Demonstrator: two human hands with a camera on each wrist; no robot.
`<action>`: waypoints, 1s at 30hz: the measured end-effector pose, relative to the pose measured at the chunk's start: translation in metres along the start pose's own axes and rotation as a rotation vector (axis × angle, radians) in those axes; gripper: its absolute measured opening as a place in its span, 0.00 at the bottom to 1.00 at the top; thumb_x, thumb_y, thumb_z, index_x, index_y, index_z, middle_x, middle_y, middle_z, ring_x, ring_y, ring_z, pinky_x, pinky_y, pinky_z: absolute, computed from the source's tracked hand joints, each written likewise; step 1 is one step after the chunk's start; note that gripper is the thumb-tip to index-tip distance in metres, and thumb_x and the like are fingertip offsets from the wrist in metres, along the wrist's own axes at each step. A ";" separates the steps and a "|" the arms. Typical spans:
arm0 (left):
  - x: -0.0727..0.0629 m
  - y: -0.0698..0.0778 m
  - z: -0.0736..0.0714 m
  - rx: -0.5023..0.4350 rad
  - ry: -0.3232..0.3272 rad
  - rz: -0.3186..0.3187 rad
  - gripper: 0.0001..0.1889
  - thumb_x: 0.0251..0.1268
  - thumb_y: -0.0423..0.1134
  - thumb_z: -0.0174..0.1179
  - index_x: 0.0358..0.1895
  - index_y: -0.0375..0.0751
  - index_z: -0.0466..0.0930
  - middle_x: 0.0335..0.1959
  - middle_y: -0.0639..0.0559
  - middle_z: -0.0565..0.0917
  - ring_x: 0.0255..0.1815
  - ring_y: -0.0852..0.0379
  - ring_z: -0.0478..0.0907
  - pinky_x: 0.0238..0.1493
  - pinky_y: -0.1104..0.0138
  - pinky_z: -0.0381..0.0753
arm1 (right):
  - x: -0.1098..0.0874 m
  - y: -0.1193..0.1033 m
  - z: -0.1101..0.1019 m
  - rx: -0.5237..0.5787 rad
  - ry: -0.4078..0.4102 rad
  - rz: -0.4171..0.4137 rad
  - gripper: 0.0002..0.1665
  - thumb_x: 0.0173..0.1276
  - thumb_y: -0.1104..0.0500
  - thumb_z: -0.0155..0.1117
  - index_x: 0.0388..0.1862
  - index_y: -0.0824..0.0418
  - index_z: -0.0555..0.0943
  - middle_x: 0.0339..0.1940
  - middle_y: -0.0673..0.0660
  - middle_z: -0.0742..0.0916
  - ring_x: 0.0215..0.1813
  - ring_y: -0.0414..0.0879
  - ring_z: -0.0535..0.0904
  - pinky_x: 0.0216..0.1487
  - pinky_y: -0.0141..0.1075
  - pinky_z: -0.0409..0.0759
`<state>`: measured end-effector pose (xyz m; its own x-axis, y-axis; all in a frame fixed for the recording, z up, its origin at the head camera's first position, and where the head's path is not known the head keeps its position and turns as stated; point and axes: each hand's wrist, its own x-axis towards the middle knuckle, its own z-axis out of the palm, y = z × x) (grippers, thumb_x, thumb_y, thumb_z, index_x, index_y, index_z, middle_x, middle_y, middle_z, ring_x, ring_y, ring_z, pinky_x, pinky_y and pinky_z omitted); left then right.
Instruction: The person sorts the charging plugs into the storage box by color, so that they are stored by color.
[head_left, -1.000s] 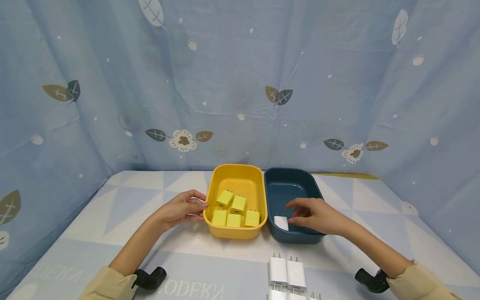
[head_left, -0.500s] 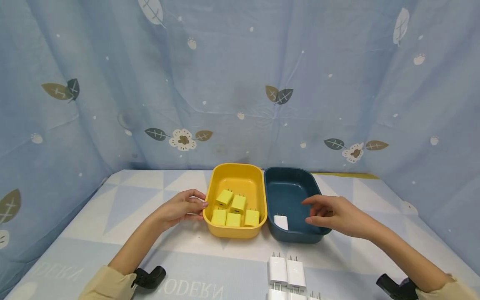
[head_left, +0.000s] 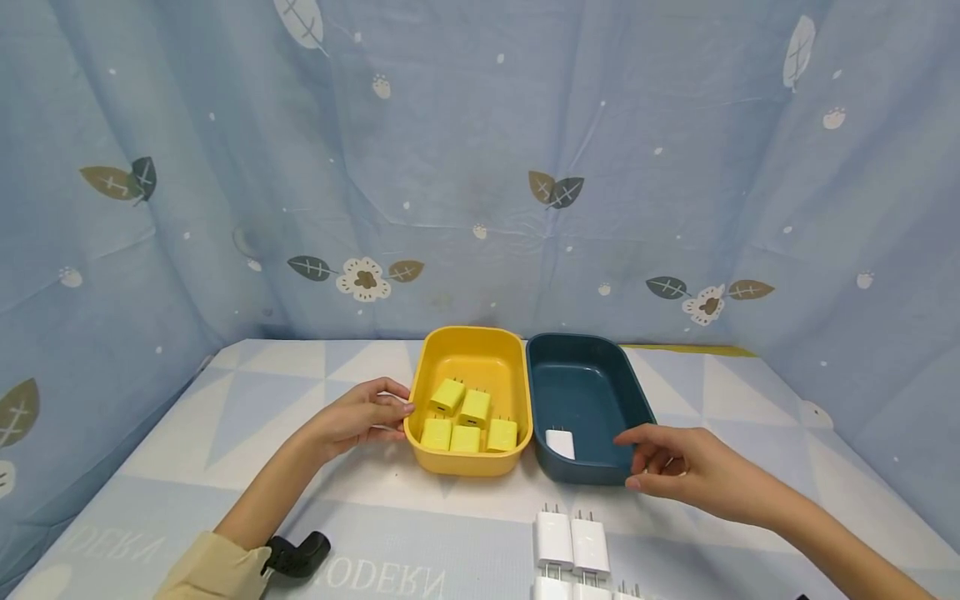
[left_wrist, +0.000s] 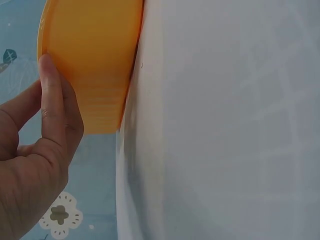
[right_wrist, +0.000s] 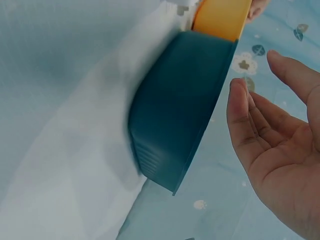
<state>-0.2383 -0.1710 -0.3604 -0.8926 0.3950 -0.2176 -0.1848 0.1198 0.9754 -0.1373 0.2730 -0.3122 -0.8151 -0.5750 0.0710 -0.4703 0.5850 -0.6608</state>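
My left hand (head_left: 362,418) rests against the left side of a yellow plastic bin (head_left: 433,353), its thumb at the rim. That bin holds several yellow charger plugs (head_left: 474,407). Beside it stands a dark blue bin (head_left: 581,379) with one white charger plug (head_left: 560,443) in its near left corner. My right hand (head_left: 701,467) hovers at the blue bin's near right corner, thumb and fingers apart, holding nothing. In the right wrist view, a gap shows between this hand and the blue bin's wall (right_wrist: 175,105).
Several white charger plugs (head_left: 553,540) lie in rows on the patterned tablecloth (head_left: 360,533) in front of the bins, partly cut off by the frame's lower edge. A blue curtain (head_left: 465,150) hangs behind the table. A black wrist mount (head_left: 298,556) sits on my left forearm.
My right hand has moved out of the blue bin, to the right and towards me, leaving the white charger plug inside. My left hand stays at the yellow bin.
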 end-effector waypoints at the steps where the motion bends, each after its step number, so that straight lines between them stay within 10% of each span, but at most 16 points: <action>1: 0.000 0.000 0.000 0.001 0.000 -0.003 0.19 0.70 0.33 0.61 0.56 0.29 0.65 0.39 0.41 0.80 0.35 0.54 0.81 0.42 0.63 0.87 | -0.002 0.001 0.002 0.003 -0.002 -0.013 0.24 0.70 0.51 0.67 0.60 0.58 0.77 0.36 0.44 0.83 0.35 0.39 0.80 0.35 0.32 0.81; 14: 0.001 0.000 -0.001 0.012 -0.007 -0.011 0.20 0.70 0.33 0.61 0.57 0.28 0.64 0.37 0.43 0.81 0.33 0.54 0.81 0.41 0.64 0.87 | -0.012 -0.001 0.014 0.011 -0.035 -0.087 0.23 0.69 0.54 0.69 0.59 0.61 0.78 0.37 0.43 0.82 0.36 0.37 0.79 0.34 0.30 0.81; 30: 0.002 0.003 0.000 0.038 0.009 -0.022 0.21 0.70 0.33 0.61 0.58 0.28 0.63 0.38 0.44 0.81 0.35 0.53 0.81 0.42 0.64 0.86 | -0.009 0.003 0.055 0.073 -0.150 0.093 0.33 0.62 0.47 0.74 0.61 0.59 0.76 0.34 0.43 0.80 0.29 0.34 0.75 0.30 0.30 0.79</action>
<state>-0.2406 -0.1703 -0.3578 -0.8921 0.3837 -0.2387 -0.1890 0.1630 0.9683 -0.1132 0.2483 -0.3560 -0.7918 -0.6024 -0.1011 -0.3651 0.5994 -0.7123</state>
